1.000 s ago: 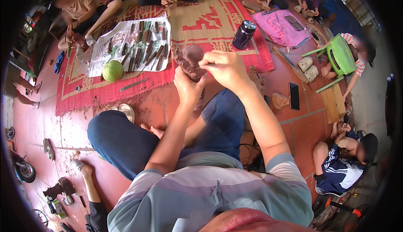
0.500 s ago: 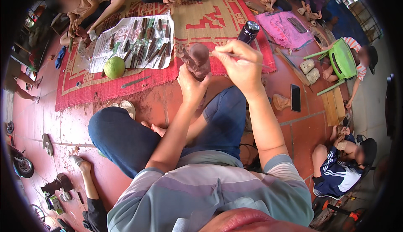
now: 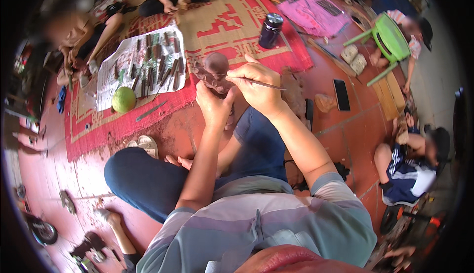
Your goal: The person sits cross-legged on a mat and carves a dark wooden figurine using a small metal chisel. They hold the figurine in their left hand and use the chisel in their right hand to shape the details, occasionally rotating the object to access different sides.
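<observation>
My left hand (image 3: 213,106) is closed round the lower part of a small brown sculpted figure (image 3: 215,64) with a rounded head. Whether it is clay or wood I cannot tell. Between the fingertips of my right hand (image 3: 260,91) is a thin, dark, pencil-like tool (image 3: 269,84), pinched and slanting. Its tip is at the right side of the figure, by the head; whether it touches is too small to tell. The fingers behind the figure are partly hidden. Both hands are raised in front of my crossed legs.
Ahead, a red and tan mat (image 3: 217,33) bears a printed sheet (image 3: 107,75) with several dark-handled tools, a green round fruit (image 3: 123,99) and a dark flask (image 3: 271,30). To the right are a phone (image 3: 341,95), a pink cloth (image 3: 316,16) and a green stool (image 3: 390,38). Several people sit around.
My right hand has come in to the left and down, bringing the thin tool against or close beside the figure's head. The whole view has turned slightly. My left hand keeps its hold.
</observation>
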Available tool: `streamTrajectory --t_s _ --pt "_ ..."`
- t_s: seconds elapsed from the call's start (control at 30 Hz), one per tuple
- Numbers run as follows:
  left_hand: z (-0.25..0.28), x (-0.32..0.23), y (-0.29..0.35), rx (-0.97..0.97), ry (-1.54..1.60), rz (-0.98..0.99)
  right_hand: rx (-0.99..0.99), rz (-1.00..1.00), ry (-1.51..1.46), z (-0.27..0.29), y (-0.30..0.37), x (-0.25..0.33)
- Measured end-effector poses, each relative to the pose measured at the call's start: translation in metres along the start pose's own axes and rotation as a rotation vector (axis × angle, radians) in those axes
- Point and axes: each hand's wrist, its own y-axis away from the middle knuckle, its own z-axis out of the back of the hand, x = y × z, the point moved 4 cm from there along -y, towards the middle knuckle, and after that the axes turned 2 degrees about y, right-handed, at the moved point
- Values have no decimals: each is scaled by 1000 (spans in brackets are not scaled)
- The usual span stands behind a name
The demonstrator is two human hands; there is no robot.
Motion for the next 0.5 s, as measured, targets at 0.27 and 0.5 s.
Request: streamTrajectory --t_s 0.27,0.5 --pt "1 -1 4 -32 -148 -122 -497 -82 -276 120 -53 5" --pt "4 17 -1 -105 108 -136 -325 -859 -666 47 125 -107"
